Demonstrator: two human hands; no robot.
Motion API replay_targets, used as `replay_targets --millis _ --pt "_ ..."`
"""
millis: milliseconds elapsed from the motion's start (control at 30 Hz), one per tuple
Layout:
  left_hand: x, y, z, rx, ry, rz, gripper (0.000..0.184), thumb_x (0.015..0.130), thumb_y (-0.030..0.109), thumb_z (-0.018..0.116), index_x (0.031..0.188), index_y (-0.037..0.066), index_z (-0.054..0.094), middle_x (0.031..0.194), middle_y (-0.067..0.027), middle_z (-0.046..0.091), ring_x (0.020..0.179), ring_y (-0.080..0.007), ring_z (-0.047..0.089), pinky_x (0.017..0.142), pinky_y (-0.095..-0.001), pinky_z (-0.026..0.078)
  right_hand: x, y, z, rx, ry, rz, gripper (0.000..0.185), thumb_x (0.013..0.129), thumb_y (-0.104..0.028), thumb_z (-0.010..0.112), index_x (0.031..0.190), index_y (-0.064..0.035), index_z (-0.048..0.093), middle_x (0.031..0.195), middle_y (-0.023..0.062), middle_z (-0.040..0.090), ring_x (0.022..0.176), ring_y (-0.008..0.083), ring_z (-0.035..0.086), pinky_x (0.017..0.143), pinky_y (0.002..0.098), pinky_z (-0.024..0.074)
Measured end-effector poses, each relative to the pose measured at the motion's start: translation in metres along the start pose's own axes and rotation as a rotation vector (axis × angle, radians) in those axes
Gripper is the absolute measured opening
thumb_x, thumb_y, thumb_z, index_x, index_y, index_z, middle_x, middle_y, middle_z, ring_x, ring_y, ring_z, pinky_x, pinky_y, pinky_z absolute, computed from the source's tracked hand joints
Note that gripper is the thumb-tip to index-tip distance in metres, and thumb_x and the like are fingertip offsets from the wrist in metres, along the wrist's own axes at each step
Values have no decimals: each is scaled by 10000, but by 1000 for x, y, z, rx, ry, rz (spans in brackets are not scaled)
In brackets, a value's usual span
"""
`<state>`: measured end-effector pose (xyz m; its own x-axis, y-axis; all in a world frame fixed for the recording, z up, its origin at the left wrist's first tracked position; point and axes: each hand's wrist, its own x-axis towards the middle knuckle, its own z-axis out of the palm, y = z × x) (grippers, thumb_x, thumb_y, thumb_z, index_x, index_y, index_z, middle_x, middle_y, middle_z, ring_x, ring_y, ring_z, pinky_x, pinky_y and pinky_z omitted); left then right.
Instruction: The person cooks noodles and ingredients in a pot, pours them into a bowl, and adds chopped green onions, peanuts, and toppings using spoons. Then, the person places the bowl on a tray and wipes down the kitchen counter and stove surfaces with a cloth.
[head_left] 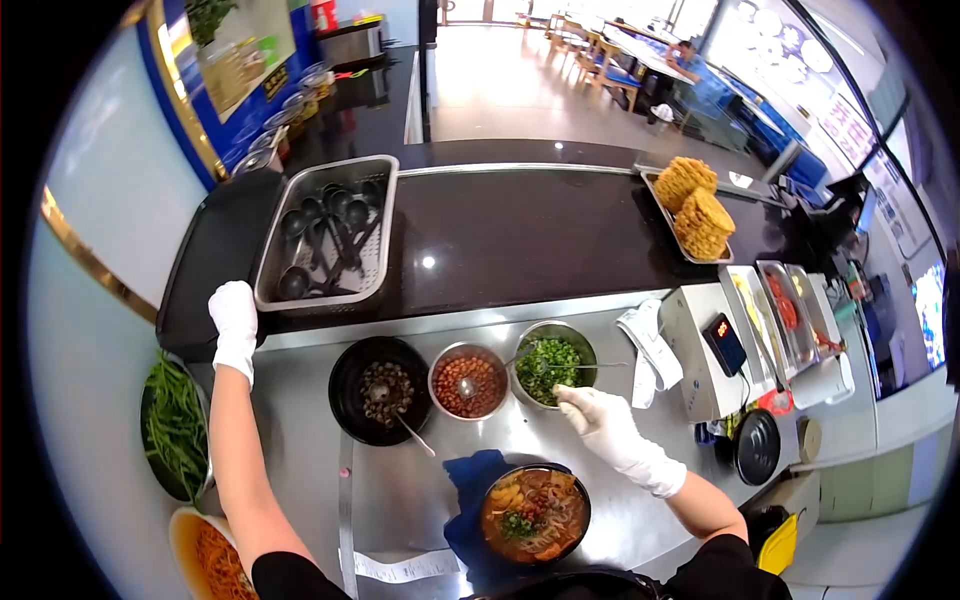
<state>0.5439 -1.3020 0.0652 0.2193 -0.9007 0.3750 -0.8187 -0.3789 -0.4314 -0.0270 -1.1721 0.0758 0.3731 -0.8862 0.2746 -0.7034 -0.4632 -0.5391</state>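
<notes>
My left hand (233,318), in a white glove, is closed over the near edge of a black tray (215,250). My right hand (612,432), gloved too, hovers by the near rim of a metal bowl of chopped green onion (548,365), fingertips pinched together; anything between them is too small to make out. Below it, a black bowl of noodle soup (537,513) topped with peanuts and green onion rests on a blue cloth (470,500). Left of the green onion stand a bowl of peanuts (468,382) and a black bowl of dark chopped topping (386,392), each with a spoon.
Black ladles (335,230) lie in a perforated steel pan (385,255) on the dark counter. Fried noodle cakes (700,208) fill a tray at right. Leafy greens (175,425) and shredded carrot (220,565) flank my left arm. A white cloth (648,350) and digital timer (724,340) are at right.
</notes>
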Motion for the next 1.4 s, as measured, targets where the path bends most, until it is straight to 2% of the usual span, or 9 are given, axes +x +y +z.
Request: replay_targets --millis 100,300,500,700,767,1033,1233,1333,1400 --pt "13 1 -10 249 216 -89 39 888 133 526 883 123 563 751 -31 613 716 -186 681 552 -313 554 -21 20 -22 -47 20 70 204 886 -162 628 1071 -83 665 883 104 681 749 287 666 667 361 540" --pt "37 -50 9 -35 169 -27 87 903 157 553 931 77 571 767 -128 655 671 -303 674 568 -412 538 -66 61 -45 -83 61 240 175 868 -115 652 1039 -88 680 926 117 693 777 292 682 679 345 545" --pt "20 -27 -77 -203 391 -16 176 875 202 611 987 66 604 692 -163 637 634 -349 644 571 -453 514 -106 85 -64 -17 133 379 160 864 -67 663 1019 -39 683 943 143 698 833 288 692 734 327 542" --pt "-16 97 -170 -423 597 386 66 858 167 606 851 111 571 695 -102 564 564 -278 589 495 -378 478 -142 101 -70 44 224 520 169 872 -47 660 1036 -9 680 940 152 700 822 261 693 750 307 534" --pt "-19 147 -186 -376 620 559 80 795 145 590 786 132 511 667 -51 505 548 -204 562 473 -334 465 -150 98 -78 -23 212 474 193 914 -20 604 1089 40 658 853 89 679 759 131 644 743 258 525" --pt "-16 306 -138 -558 606 1095 69 752 169 580 766 130 524 678 -17 502 598 -161 569 516 -293 478 -192 109 -89 0 252 621 196 933 -35 568 1089 46 657 835 82 673 755 139 646 744 265 528" --pt "-17 334 -85 -577 478 1053 119 800 233 611 771 136 548 690 -18 531 648 -180 590 559 -313 486 -212 115 -81 146 264 762 202 932 -26 556 1086 61 654 842 90 671 764 139 644 746 265 529" --pt "-25 329 -101 -659 413 886 251 848 375 628 854 127 587 737 -48 565 701 -208 614 612 -336 507 -213 116 -69 253 297 791 198 926 -28 560 1068 71 657 829 85 668 756 133 633 731 262 521" --pt "-44 300 -141 -782 389 750 261 851 317 645 958 81 618 805 -97 599 734 -271 620 648 -372 514 -208 108 -63 232 241 769 186 907 -13 564 1040 80 655 819 128 691 755 143 655 718 275 524"
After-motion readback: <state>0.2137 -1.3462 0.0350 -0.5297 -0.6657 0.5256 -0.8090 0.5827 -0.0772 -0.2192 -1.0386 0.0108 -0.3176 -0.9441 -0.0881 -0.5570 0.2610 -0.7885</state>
